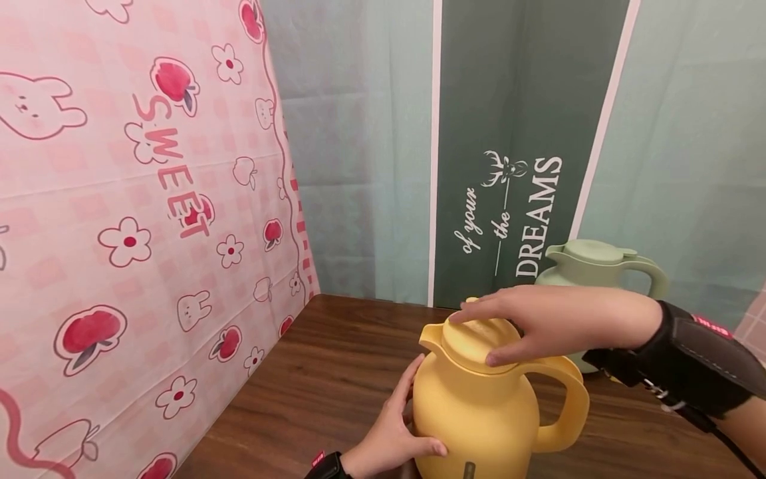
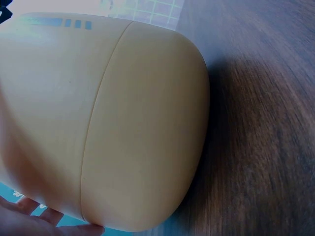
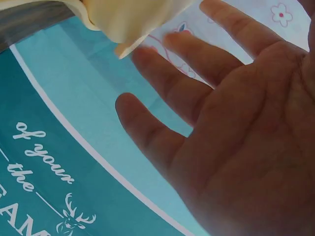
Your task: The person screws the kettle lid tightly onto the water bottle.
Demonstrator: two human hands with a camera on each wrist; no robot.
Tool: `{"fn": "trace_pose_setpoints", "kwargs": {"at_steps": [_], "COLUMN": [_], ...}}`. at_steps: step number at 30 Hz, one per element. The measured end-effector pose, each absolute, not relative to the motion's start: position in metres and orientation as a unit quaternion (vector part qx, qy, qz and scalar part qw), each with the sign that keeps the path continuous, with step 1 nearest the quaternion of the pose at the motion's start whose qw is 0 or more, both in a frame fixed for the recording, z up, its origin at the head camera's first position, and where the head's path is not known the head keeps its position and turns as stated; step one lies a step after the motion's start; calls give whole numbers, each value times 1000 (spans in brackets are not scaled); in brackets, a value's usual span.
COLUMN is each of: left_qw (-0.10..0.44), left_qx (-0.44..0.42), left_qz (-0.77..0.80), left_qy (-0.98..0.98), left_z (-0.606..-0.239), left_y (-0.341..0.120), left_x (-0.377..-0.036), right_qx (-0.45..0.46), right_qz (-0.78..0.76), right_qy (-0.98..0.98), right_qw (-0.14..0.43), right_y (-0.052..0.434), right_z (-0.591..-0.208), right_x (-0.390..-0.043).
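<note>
A yellow thermos jug (image 1: 475, 416) with a spout and a loop handle stands upright on the wooden table. My left hand (image 1: 389, 432) holds its body from the left, thumb on the near side and fingers round the far side. Over the round lid (image 1: 469, 349) lies my right hand (image 1: 538, 324), its thumb and fingertips at the lid's edges. In the right wrist view the fingers of the right hand (image 3: 231, 118) look spread and nearly straight beside the lid. The left wrist view shows the jug's base (image 2: 142, 123) down on the table.
A pale green jug (image 1: 589, 256) of similar shape stands behind, at the right, partly hidden by my right arm. A pink patterned cloth (image 1: 143, 266) hangs at the left, and a blue-green printed curtain (image 1: 371, 166) behind the wooden table (image 1: 287, 386).
</note>
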State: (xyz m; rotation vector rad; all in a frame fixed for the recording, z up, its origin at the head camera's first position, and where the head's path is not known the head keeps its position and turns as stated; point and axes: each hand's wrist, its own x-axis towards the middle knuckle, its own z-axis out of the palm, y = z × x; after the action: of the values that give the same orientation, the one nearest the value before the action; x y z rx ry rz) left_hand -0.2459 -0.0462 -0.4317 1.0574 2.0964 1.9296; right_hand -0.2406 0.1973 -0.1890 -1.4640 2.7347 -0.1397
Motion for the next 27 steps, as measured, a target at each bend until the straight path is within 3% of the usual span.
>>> {"fn": "trace_pose_setpoints", "kwargs": {"at_steps": [12, 22, 27], "left_qw": [51, 51, 50], "left_qx": [348, 350, 351], "left_qz": [633, 634, 636], "left_qy": [690, 688, 686], "left_z": [-432, -431, -432], "left_y": [-47, -47, -46], "left_x": [-246, -247, -246], "right_qx": [-405, -447, -444], "right_qz": [8, -33, -17], "right_qy": [912, 894, 895], "right_qw": [-60, 9, -45], "right_y": [180, 184, 179], "right_z": [-193, -192, -198], "right_x": [-237, -236, -237]}}
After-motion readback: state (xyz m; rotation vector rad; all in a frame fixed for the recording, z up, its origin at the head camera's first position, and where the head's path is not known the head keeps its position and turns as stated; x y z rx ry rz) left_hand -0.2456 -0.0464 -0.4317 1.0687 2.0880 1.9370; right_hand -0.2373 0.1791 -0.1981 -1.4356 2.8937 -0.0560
